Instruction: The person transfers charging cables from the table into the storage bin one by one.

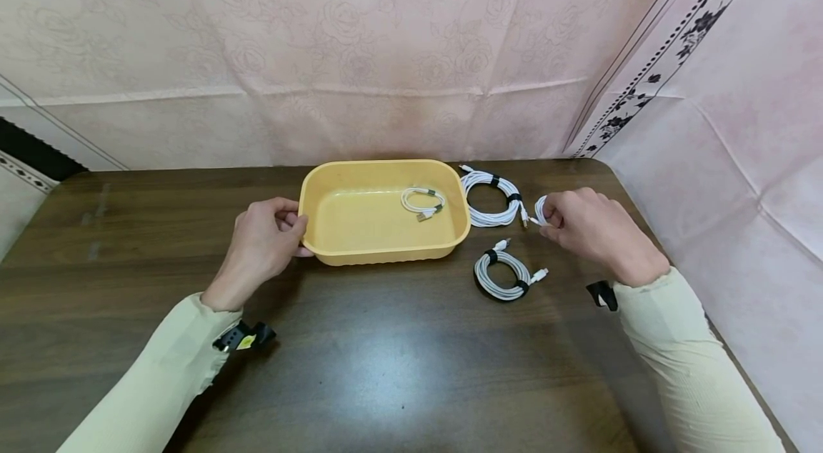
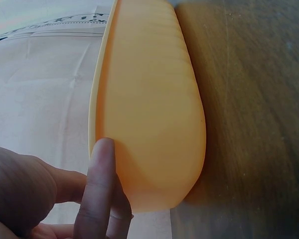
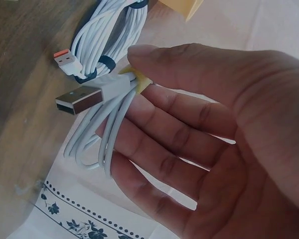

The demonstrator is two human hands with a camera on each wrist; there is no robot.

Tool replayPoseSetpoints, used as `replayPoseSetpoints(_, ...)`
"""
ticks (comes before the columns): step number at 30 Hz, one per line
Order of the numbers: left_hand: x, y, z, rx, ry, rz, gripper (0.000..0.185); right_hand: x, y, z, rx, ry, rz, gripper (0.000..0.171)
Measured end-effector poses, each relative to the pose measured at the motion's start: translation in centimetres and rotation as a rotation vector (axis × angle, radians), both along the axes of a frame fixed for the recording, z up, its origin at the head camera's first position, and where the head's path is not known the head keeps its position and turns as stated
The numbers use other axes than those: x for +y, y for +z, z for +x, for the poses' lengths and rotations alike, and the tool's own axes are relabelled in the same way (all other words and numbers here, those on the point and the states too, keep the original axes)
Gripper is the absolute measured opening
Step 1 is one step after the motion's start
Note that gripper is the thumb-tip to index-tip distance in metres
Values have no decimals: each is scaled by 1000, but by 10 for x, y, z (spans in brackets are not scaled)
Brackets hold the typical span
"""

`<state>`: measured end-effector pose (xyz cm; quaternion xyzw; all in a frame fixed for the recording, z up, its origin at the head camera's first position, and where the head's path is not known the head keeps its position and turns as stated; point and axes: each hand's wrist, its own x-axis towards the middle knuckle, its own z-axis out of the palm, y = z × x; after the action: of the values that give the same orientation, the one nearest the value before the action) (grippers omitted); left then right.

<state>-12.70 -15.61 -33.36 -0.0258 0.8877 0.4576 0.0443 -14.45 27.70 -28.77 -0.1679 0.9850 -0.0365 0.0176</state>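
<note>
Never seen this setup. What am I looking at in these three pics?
No robot here: just a person's bare left hand and right hand. The wide picture looks down from the person's head; the other two come from the left and right wrists. A yellow tray sits on a dark wooden table, with one coiled white cable inside. Right of it lie a larger white coil and, nearer the person, a greyish coil. The left grip is on the tray's left end; the right pinches another coil with a USB plug.
</note>
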Motion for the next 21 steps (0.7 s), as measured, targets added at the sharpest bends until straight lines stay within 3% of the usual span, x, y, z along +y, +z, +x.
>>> replayPoseSetpoints(4,0,0,0,1,1,-3,36,-2,1,0,-8,1,-10,23)
replayPoseSetpoints(21,0,1,-1,-1,2,-14,36,-10,8,-5,1,22,1,24)
